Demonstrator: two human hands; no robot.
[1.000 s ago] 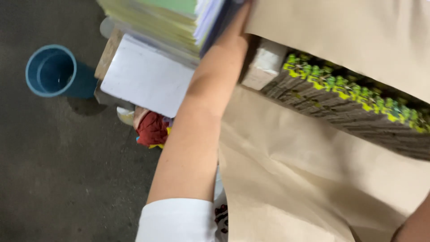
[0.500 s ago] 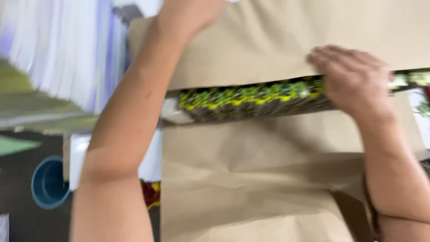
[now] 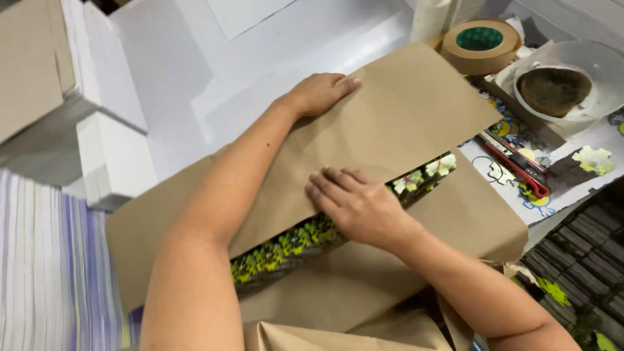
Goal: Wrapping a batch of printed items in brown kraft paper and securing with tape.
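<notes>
Hands press flat, fingers spread, holding nothing: left hand and right hand on brown wrapping paper over a printed stack.

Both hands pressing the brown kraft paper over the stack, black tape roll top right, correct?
Not quite. In the head view the left hand and right hand do press the brown kraft paper, but the tape roll at top right is brown, not black.
</notes>
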